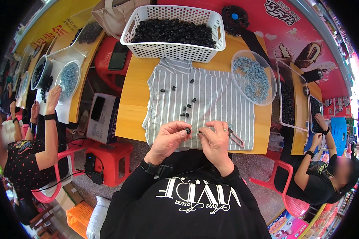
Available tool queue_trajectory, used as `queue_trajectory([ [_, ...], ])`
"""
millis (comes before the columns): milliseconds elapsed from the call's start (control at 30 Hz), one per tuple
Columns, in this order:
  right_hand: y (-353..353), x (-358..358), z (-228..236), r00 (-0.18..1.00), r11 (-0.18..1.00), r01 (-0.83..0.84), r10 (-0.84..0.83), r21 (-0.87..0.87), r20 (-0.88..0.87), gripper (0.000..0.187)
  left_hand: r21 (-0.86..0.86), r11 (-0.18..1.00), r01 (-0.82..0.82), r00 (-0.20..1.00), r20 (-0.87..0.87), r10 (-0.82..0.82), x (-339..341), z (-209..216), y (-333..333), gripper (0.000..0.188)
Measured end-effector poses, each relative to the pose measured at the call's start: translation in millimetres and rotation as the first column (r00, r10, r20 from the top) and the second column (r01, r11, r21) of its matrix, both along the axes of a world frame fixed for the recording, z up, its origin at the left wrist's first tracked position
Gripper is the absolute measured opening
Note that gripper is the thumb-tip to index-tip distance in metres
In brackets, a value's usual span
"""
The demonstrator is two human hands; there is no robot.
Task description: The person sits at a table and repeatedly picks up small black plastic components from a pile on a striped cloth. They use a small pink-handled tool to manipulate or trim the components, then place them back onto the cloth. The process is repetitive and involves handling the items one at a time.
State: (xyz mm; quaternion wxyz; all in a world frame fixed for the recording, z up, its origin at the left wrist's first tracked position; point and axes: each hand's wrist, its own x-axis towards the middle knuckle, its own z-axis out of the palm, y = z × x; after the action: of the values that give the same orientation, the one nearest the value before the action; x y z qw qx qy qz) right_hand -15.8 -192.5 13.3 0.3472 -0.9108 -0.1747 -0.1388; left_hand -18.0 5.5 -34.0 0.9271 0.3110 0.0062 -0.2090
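Note:
My left hand [168, 140] pinches a small black ring-shaped plastic part [188, 130] between thumb and fingers. Just to its right, my right hand [214, 142] has thumb and fingertips pressed together on a tiny dark piece whose kind I cannot make out. Both hands are at the near edge of a grey-and-white striped cloth [223, 95] spread over the table. Several loose black plastic parts [188, 106] lie on the cloth beyond my fingers. A small tool with red handles [237, 139] rests beside my right hand.
A white perforated basket [167, 51] full of black parts stands at the table's far side. A clear round tub [273, 81] of light-blue pieces sits right. Beyond the basket is a black fan [235, 16]. People work at tables left and right; a red stool [109, 159] stands lower left.

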Motion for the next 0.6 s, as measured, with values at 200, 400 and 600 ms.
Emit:
queue_trajectory([
  [200,0,-1,1,0.999,0.975,-0.043,0.044,-0.218,0.001,0.019,0.026,1.0,-0.003,1.0,-0.002,0.003,1,1,-1,0.024],
  [400,-2,2,-1,0.996,0.968,-0.089,0.086,-0.235,-0.022,0.017,0.068,0.998,0.005,1.0,0.014,-0.006,-1,4,-1,0.024],
  [600,-11,-2,6,0.929,0.876,0.035,0.149,0.48,-0.34,0.015,0.051,0.999,0.019,1.0,0.016,-0.02,-1,8,-12,0.026],
])
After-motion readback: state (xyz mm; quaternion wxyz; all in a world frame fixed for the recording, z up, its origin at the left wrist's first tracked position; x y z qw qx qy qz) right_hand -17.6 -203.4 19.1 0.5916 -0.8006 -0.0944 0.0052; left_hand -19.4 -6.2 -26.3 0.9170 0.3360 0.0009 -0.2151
